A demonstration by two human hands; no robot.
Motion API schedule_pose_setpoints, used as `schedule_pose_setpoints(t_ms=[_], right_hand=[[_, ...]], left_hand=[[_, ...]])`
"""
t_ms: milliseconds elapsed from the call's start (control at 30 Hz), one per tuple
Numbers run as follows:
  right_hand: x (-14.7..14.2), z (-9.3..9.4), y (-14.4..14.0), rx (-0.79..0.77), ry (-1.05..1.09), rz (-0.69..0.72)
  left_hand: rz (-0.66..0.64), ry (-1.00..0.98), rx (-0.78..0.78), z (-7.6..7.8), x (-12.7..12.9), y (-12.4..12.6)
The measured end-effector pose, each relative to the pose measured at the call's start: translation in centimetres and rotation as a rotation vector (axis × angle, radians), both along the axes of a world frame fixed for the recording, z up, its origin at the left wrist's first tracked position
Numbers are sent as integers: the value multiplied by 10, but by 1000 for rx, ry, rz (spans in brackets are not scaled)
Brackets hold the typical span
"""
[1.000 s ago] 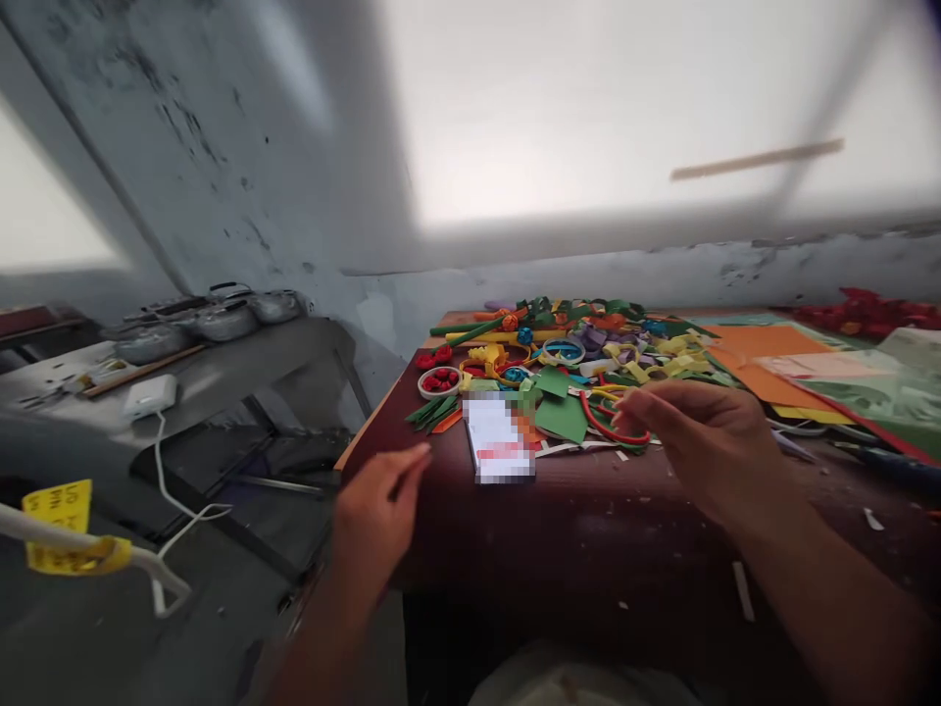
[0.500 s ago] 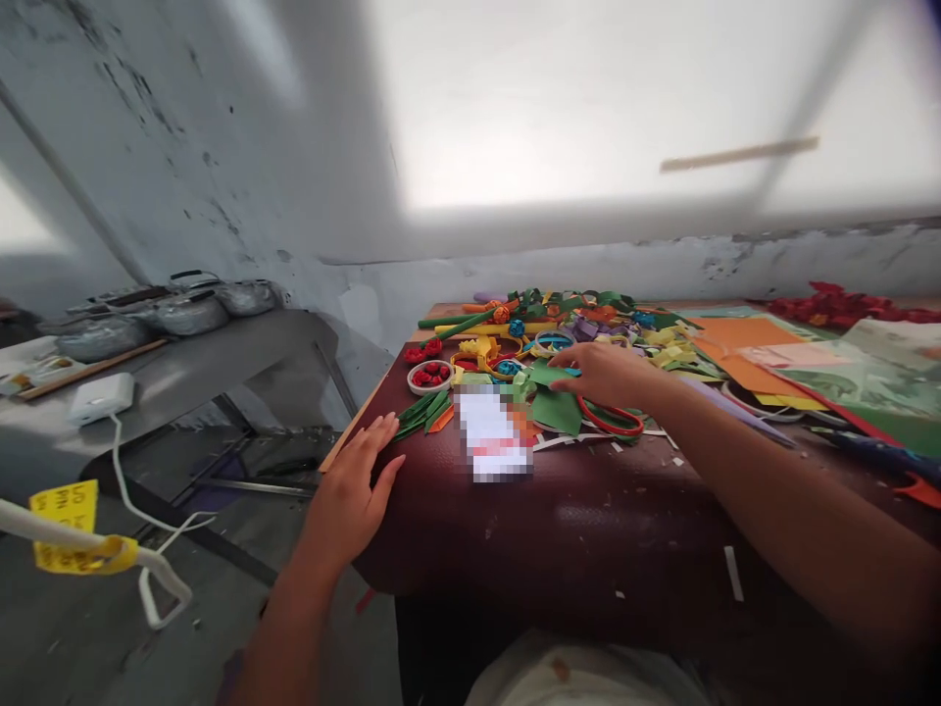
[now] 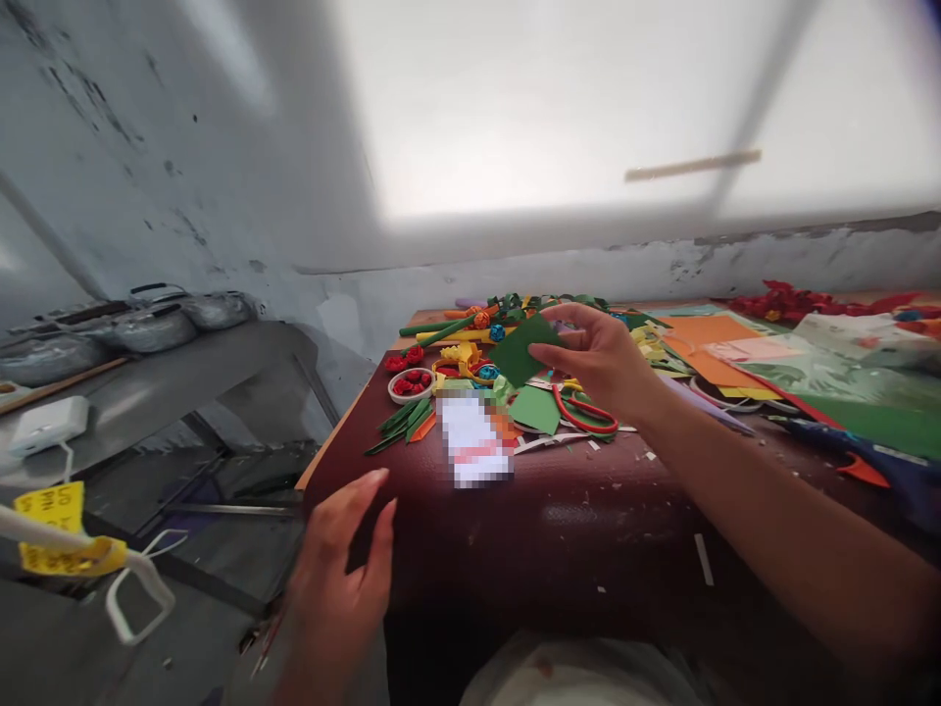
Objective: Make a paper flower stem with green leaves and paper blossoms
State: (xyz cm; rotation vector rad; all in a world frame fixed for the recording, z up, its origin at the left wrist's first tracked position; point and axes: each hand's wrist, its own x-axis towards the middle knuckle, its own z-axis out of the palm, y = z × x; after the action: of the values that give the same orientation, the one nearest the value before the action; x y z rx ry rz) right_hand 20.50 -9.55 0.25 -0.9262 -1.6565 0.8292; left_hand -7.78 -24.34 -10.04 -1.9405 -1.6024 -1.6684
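Observation:
Between the thumb and fingers of my right hand [image 3: 595,353] is a dark green piece of paper [image 3: 523,351], raised over the pile of craft bits. Another green paper piece [image 3: 536,410] lies on the table just below it, beside red-handled scissors [image 3: 588,412]. My left hand [image 3: 345,549] hovers at the table's near left edge, fingers apart and holding nothing. Ahead of it are dark green paper leaves [image 3: 401,424] and a small white bowl [image 3: 411,385] of red paper flowers. A blurred-out white item [image 3: 474,441] lies between the hands.
Orange sheets [image 3: 710,343] and plastic-wrapped green paper [image 3: 823,368] cover the right side. Red paper flowers [image 3: 801,299] sit at the back right. On the left, a grey table [image 3: 242,363] bears wrapped pots [image 3: 154,328] and a white box [image 3: 50,425]. A white metal rod [image 3: 147,569] juts in at lower left.
My right hand has lifted a green paper piece off the pile. My left hand has come off the table top and moved back toward me. The view has shifted slightly right.

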Motion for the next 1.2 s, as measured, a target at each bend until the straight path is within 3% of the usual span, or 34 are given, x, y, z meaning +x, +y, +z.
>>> schedule_pose_setpoints(t_ms=[100, 200, 333, 467, 533, 600, 700, 800, 1033, 1200], right_hand=[[-12, -6, -57, -194, 247, 165], [-14, -23, -104, -320, 324, 201], [4, -37, -130, -134, 148, 303], [22, -43, -134, 58, -14, 333], [22, -46, -137, 67, 44, 250], [18, -47, -141, -26, 163, 159], [9, -45, -146, -205, 350, 59], [5, -43, -147, -257, 419, -8], [5, -50, -145, -330, 564, -77], [5, -51, -143, -368, 570, -71]], left_hand=[[-192, 137, 35, 24, 32, 0], [-454, 142, 87, 42, 60, -2], [-611, -127, 8, 48, 82, -12], [-655, -510, -273, 54, 92, -20], [-645, -603, -376, 60, 97, -22], [-578, -650, -425, 64, 104, -24], [-483, -683, -417, 65, 112, -28], [-465, -669, -393, 62, 119, -31], [-336, -762, -426, 67, 138, -40], [-365, -794, -463, 70, 142, -40]])
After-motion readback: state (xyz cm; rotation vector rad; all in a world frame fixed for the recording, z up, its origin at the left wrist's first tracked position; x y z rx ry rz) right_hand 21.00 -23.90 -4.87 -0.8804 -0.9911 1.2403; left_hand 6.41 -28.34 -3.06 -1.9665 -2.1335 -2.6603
